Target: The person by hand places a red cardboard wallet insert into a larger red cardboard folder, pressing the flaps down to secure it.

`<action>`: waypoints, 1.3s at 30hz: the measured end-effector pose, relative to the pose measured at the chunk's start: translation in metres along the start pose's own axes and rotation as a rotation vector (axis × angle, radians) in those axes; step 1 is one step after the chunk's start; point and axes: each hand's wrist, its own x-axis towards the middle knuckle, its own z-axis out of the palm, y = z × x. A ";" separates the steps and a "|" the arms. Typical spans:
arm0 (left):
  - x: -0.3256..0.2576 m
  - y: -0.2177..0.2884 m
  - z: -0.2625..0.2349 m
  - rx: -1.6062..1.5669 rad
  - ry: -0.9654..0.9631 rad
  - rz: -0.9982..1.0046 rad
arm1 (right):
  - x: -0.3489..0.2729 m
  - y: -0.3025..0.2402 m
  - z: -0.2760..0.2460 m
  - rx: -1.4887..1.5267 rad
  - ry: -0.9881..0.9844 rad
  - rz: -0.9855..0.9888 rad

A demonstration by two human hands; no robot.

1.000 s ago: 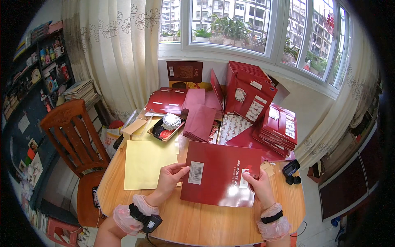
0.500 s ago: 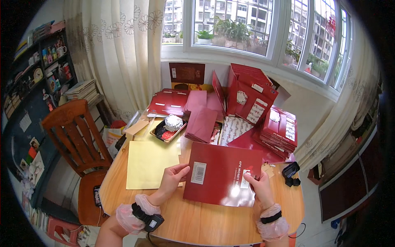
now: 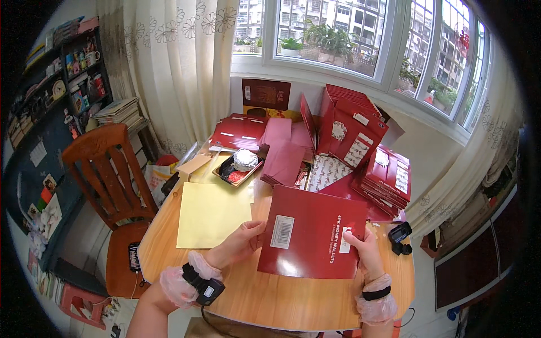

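A flat red cardboard package [image 3: 307,253], with a white barcode label on its left part, is held up over the near side of the table. My right hand [image 3: 367,253] grips its right edge, thumb on the front and fingers mostly hidden behind. At the left edge, my left hand [image 3: 242,243] has its fingers curled and pressed together, their tips meeting the card's border. Left of the package lies a yellow paper sheet [image 3: 211,217]. Behind it are dark pink envelopes [image 3: 283,160] and a black tray [image 3: 228,171] with a foil-like ball [image 3: 245,160] and red pieces.
Upright red packages [image 3: 355,127] fill a box at the back right, and a stack of similar packs [image 3: 386,177] stands beside it. A small black case [image 3: 400,232] rests near the table's right edge. A wooden chair [image 3: 110,180] is at the left, below the window [image 3: 332,39].
The package has risen a little, tilting slightly, with both hands moving along. My left thumb no longer lies visibly over its front. The whole view has shifted slightly.
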 end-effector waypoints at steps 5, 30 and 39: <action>0.006 -0.004 0.001 0.019 0.110 0.040 | -0.001 0.000 0.001 -0.009 0.001 0.010; 0.008 -0.005 0.002 0.462 0.294 0.284 | 0.003 0.010 0.008 -0.027 0.058 -0.092; 0.007 -0.004 -0.003 0.435 0.438 0.267 | -0.001 0.008 0.013 -0.092 0.038 -0.046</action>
